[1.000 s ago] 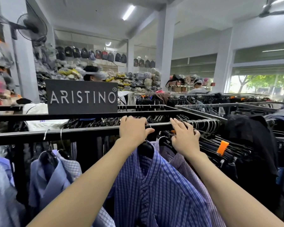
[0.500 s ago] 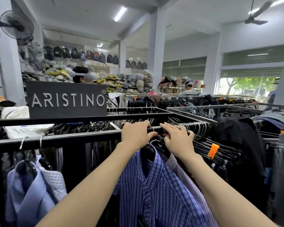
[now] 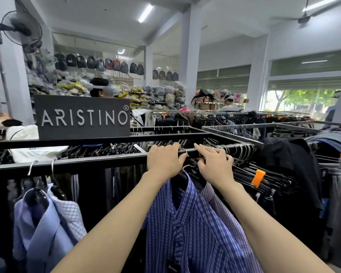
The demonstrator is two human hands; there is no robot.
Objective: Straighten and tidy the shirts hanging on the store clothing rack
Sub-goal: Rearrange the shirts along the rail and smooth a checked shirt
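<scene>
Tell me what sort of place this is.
A clothing store, most likely. Shirts hang on a black rack under an ARISTINO sign, backpacks line the far wall, and more racks of garments stand behind. Both hands, left and right, are at the rail.
</scene>
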